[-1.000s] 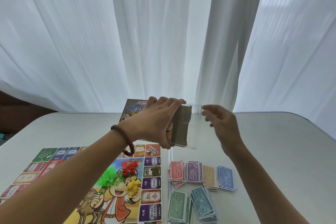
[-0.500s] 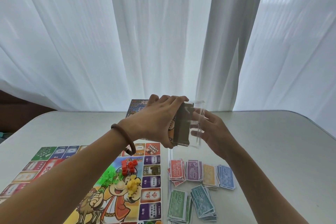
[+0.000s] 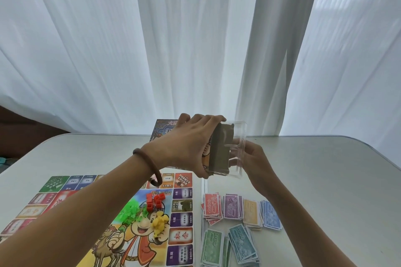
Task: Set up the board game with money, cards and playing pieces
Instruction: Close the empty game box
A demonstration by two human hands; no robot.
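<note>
Presently my left hand (image 3: 188, 147) clamps the grey-backed card deck (image 3: 221, 149) top and bottom; probably light, slippery, apt to fan. My right hand (image 3: 255, 163) grips its clear plastic case (image 3: 239, 130).

One left hand (image 3: 184, 149), one right hand (image 3: 255, 159), one card pack (image 3: 220, 149), one clear case (image 3: 239, 134), one game board (image 3: 138, 236), one game box (image 3: 163, 131), six separate money piles (image 3: 233, 206), one yellow playing piece (image 3: 159, 223), and red houses (image 3: 155, 200) and green houses (image 3: 128, 212) heaped too closely to count.

A brown stack of cards (image 3: 219, 151) stands on edge, partly inside a clear plastic box (image 3: 239, 130), up in the air, mid-frame.
</note>
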